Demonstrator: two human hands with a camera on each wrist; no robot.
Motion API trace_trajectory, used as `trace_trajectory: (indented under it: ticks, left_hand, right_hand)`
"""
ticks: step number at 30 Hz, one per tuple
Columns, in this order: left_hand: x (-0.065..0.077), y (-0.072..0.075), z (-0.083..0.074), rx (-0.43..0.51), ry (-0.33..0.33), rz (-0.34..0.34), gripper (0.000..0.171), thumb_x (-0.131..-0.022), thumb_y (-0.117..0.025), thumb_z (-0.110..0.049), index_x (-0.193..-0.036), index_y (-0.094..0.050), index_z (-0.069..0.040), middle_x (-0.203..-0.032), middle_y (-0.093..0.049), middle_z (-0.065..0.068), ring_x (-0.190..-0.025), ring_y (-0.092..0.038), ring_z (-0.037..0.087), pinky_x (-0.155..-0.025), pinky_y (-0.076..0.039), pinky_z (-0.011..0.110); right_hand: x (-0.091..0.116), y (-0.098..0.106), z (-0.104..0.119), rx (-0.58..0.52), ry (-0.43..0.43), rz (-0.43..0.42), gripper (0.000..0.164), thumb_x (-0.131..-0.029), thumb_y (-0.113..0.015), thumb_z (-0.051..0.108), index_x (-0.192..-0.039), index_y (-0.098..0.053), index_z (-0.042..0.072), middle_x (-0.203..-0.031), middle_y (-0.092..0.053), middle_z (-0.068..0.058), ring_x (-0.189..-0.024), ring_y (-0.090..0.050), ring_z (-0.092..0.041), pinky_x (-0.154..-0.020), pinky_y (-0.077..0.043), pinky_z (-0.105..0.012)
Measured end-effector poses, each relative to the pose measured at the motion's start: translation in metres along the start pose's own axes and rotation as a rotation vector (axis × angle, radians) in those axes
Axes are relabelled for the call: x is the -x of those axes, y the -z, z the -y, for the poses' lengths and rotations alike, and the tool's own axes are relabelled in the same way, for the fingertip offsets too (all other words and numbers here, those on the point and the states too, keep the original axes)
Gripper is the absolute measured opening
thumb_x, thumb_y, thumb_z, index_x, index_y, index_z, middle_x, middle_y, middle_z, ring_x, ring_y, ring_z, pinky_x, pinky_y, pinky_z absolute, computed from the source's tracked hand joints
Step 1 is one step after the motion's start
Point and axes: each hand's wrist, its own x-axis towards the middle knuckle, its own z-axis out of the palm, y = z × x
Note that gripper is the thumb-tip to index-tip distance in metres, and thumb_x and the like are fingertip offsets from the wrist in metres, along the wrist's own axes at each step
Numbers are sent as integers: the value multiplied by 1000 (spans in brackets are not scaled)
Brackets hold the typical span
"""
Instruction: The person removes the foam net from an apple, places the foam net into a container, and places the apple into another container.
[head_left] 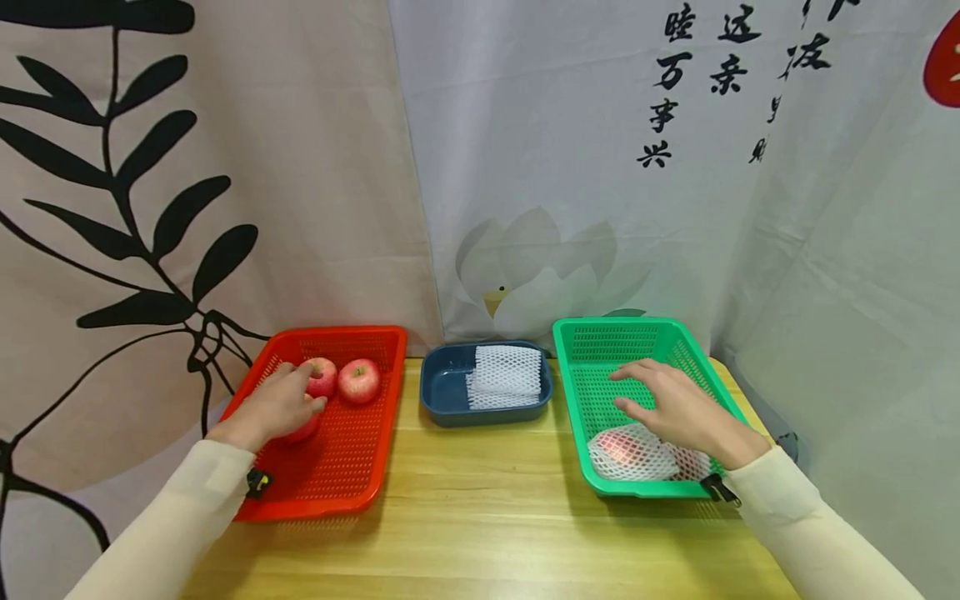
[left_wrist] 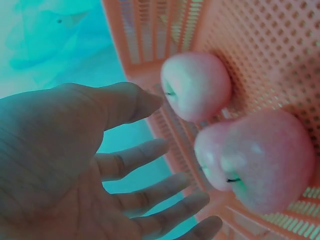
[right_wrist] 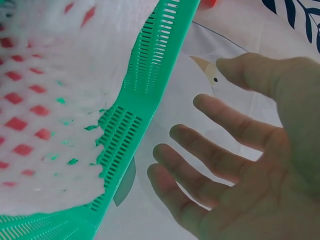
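Note:
My left hand [head_left: 277, 404] is over the red basket [head_left: 337, 467] with relaxed fingers, close above the apples. Three red apples lie there: one at the right [head_left: 359, 382], one by the fingertips [head_left: 322, 377], and one partly hidden under the hand [head_left: 302, 427]. The left wrist view shows the thumb tip near an apple [left_wrist: 197, 87] and nothing in the palm. Over the green basket [head_left: 611, 333], my right hand [head_left: 678, 408] has its fingers spread and holds nothing. Below it lie apples in white foam nets [head_left: 630, 452]; one fills the left of the right wrist view [right_wrist: 55, 110].
Between the baskets, a dark blue tray [head_left: 442, 396] holds a stack of white foam nets [head_left: 507, 377]. All stand on a wooden table [head_left: 480, 517]. A printed cloth [head_left: 525, 167] hangs directly behind them.

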Motion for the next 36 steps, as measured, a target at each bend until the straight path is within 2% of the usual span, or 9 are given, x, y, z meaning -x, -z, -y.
trace_trajectory:
  ticks: [3, 6, 8, 12, 14, 17, 19, 26, 36]
  left_hand:
    - [6, -2, -11, 9, -25, -38, 66, -110, -77, -23, -162, -52, 7, -161, -49, 46, -131, -60, 59, -117, -53, 80]
    - [12, -3, -24, 24, -65, -73, 56, -109, -79, -21, -155, -59, 5, -161, -52, 42, -121, -63, 51, -110, -60, 72]
    - [16, -5, -33, 39, -94, -89, 56, -109, -79, -21, -156, -60, 5, -164, -52, 39, -123, -63, 49, -110, -62, 70]
    - [22, -8, -48, 32, -154, -128, 62, -109, -81, -21, -158, -59, 10, -163, -53, 40, -130, -66, 51, -108, -65, 68]
    - [25, -9, -56, 28, -173, -142, 64, -109, -82, -22, -161, -59, 8, -161, -55, 41, -126, -67, 50, -99, -69, 63]
    - [28, -12, -67, 35, -201, -156, 57, -108, -83, -23, -157, -63, 1, -154, -60, 38, -111, -68, 41, -74, -69, 47]
    - [30, -14, -75, 45, -225, -173, 50, -108, -83, -23, -152, -67, -4, -148, -65, 33, -105, -68, 35, -70, -66, 41]
    - [36, -26, -98, 53, -305, -263, 43, -108, -84, -22, -146, -72, -5, -149, -67, 22, -126, -73, 39, -100, -71, 57]
    - [47, -44, -130, 66, -346, -281, 48, -107, -86, -26, -150, -73, -9, -151, -70, 17, -137, -68, 36, -111, -68, 57]
  right_hand:
    - [0, 1, -1, -6, 0, 9, 40, -114, -79, 26, -150, -74, 10, -156, -73, -20, -149, -66, -49, -119, -56, -73]
    - [1, 3, -2, -9, -5, 31, 42, -114, -79, 29, -152, -74, 12, -159, -70, -20, -146, -67, -47, -118, -57, -72]
    - [1, 4, -5, -10, -11, 51, 44, -114, -79, 30, -153, -73, 13, -161, -68, -21, -136, -73, -43, -117, -58, -71]
    - [1, 5, -9, -16, -11, 90, 49, -113, -81, 32, -157, -70, 14, -165, -65, -21, -137, -72, -42, -117, -58, -71]
    - [1, 5, -11, -21, -2, 107, 51, -112, -82, 32, -157, -70, 13, -165, -65, -20, -144, -69, -46, -119, -57, -72]
    - [0, 5, -12, -26, 26, 127, 53, -110, -84, 33, -157, -70, 13, -164, -67, -19, -154, -61, -52, -121, -55, -74]
    - [-1, 4, -12, -31, 39, 140, 54, -109, -85, 34, -157, -70, 13, -164, -67, -19, -155, -60, -53, -121, -54, -75]
    - [-1, 5, -11, -59, 56, 215, 57, -109, -85, 39, -159, -69, 16, -167, -65, -20, -156, -59, -54, -123, -53, -76]
    - [-1, 1, -9, -95, 66, 320, 61, -109, -83, 45, -161, -68, 17, -169, -63, -17, -157, -59, -52, -124, -53, -75]
